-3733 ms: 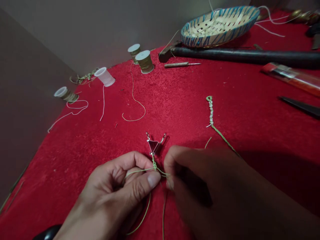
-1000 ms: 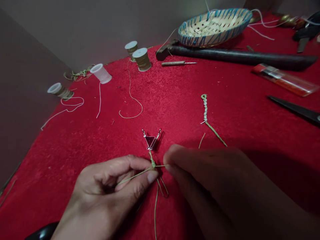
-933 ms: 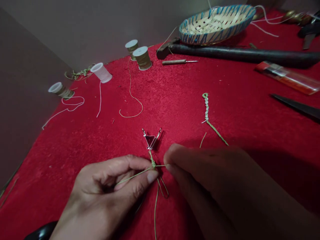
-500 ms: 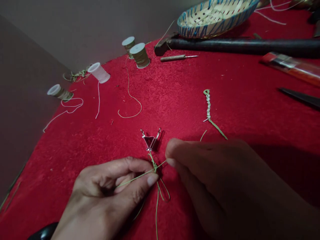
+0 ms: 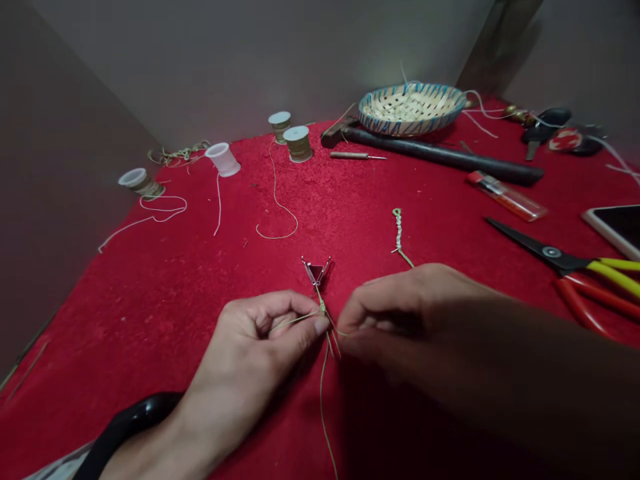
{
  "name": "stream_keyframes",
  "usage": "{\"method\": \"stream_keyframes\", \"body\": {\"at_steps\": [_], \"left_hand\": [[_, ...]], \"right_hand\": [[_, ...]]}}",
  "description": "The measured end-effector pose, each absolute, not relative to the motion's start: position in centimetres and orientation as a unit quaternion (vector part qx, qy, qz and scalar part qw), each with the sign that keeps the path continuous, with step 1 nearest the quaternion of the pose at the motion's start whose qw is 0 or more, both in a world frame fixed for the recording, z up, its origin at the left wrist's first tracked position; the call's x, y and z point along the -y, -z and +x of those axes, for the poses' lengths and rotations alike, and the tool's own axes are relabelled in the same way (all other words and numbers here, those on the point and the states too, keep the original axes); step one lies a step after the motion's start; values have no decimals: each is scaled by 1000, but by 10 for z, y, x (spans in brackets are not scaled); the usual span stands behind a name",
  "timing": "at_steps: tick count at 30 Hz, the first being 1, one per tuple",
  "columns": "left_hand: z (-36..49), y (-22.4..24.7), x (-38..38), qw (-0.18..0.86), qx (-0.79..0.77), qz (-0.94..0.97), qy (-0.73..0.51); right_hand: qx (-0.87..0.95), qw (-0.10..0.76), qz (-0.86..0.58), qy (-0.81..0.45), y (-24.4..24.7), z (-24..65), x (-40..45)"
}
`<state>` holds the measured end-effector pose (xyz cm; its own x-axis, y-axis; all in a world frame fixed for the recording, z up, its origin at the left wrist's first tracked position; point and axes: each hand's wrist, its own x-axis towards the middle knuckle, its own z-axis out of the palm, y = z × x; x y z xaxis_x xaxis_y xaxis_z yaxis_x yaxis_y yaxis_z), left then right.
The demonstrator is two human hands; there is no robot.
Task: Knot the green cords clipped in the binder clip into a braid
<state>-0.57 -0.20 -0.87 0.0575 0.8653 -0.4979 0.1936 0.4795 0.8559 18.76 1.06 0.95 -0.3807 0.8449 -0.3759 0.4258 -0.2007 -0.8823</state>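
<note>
A knotted green cord (image 5: 323, 307) runs down from a small metal clip (image 5: 315, 272) on the red cloth. Thumb and forefinger of my left hand (image 5: 270, 340) pinch the cord just below its knots. To the right, my right hand (image 5: 395, 320) has its fingers closed on a thin strand of the same cord. Loose ends hang below the knots, one long strand (image 5: 324, 400) trailing toward the bottom edge. Beyond my right hand lies a finished-looking braided piece (image 5: 399, 230) with a loop at its top.
Thread spools (image 5: 298, 144) stand at the back left. Behind are a basket (image 5: 411, 125), a hammer (image 5: 440, 153) and a thin awl (image 5: 350, 155). Scissors (image 5: 563, 260), an orange-and-clear packet (image 5: 507, 195), keys (image 5: 533, 148) and a phone (image 5: 617, 227) lie right.
The view has tilted up and widened, showing the scissors, keys and phone. My right hand has moved lower beside the knots with its strand, and the loop below them looks narrower.
</note>
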Motion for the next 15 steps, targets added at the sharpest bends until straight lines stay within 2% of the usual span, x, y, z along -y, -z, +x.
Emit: {"method": "stream_keyframes", "body": {"at_steps": [3,6,9,15], "left_hand": [[-8,8,2,610,-609,421,-283],[-7,6,1,613,-604,420,-289],[-6,5,1,615,-601,414,-297],[-6,7,2,635,-592,394,-301]], "right_hand": [[478,181,-468,-721,-11,185,-12],[346,240,-376,-825,-6,182,-11],[309,277,-354,-838,2,182,-9],[326,292,-433,-788,8,181,-11]]}}
